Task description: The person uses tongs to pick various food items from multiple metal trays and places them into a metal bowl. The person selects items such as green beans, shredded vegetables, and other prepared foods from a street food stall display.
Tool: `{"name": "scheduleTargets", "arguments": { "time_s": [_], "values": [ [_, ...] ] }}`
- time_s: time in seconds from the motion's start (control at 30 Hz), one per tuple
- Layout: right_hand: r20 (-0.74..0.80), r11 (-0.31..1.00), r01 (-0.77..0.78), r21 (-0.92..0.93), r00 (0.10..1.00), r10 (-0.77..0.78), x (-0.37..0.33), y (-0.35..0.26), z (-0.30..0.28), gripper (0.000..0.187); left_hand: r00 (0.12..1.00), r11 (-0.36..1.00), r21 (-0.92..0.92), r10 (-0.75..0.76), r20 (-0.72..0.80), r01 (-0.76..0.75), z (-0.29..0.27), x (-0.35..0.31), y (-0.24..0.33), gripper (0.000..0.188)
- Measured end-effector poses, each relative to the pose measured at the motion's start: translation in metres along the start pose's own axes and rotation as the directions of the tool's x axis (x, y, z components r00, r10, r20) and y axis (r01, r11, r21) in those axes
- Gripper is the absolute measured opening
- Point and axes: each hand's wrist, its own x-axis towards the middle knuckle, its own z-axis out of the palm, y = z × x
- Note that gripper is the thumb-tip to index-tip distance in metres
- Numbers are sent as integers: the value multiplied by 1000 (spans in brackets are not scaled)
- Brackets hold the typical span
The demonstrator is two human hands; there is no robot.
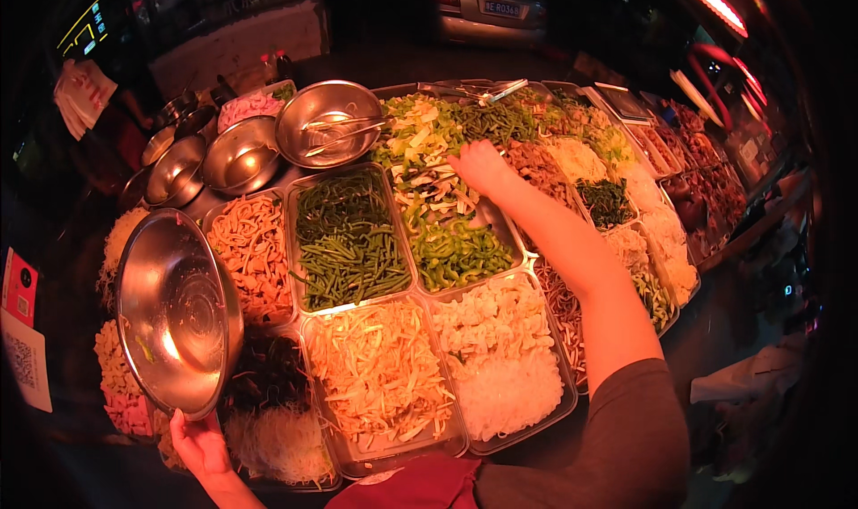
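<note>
My left hand (200, 448) grips the lower rim of a large steel mixing bowl (174, 303), tilted on edge with its inside toward me. A small green scrap (147, 352) sticks inside the bowl. My right arm reaches across the trays, and my right hand (483, 168) is at sliced pale and dark vegetables (438, 185). Its fingers are curled down at the pieces; whatever they pinch is hidden. Nearer in that tray lie green pepper strips (460, 248). Left of it is a tray of cut green beans (353, 263) and dark green strands (344, 201).
Steel bowls (241, 156) stand at the back left, one holding tongs (344, 136). Trays of shredded potato-like strips (380, 370) and white noodles (508, 406) lie nearest me. More tongs (500, 91) rest at the far edge. Skewered food (706, 196) fills the right side. A car (487, 13) stands beyond.
</note>
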Motion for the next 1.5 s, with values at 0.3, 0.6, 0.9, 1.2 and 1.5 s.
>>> {"name": "scheduleTargets", "arguments": {
  "time_s": [0.3, 0.6, 0.9, 1.2, 1.5],
  "values": [
    [409, 947, -68, 315, 910, -71, -35, 1, -71, 17, 997, 998, -63, -21, -73, 17, -10, -9, 0, 39],
    [387, 951, -117, 287, 922, -3, -26, -49, 2, 17, 999, 1000, -13, -2, -49, 2, -6, -15, 3, 39],
    [379, 892, -332, 307, 902, 205, -61, 27, -60, 22, 999, 997, -74, -11, -53, 7, -26, -14, 6, 37],
    [697, 761, -490, 425, 714, 70, -59, 17, 58, 42, 1000, 999, -45, 2, -18, -2, -15, -19, 7, 32],
    [455, 605, -631, 485, 773, 441, -123, 1, -3, 46, 998, 999, -4, 33, -44, -33, -9, -15, -1, 28]
  ]
}}
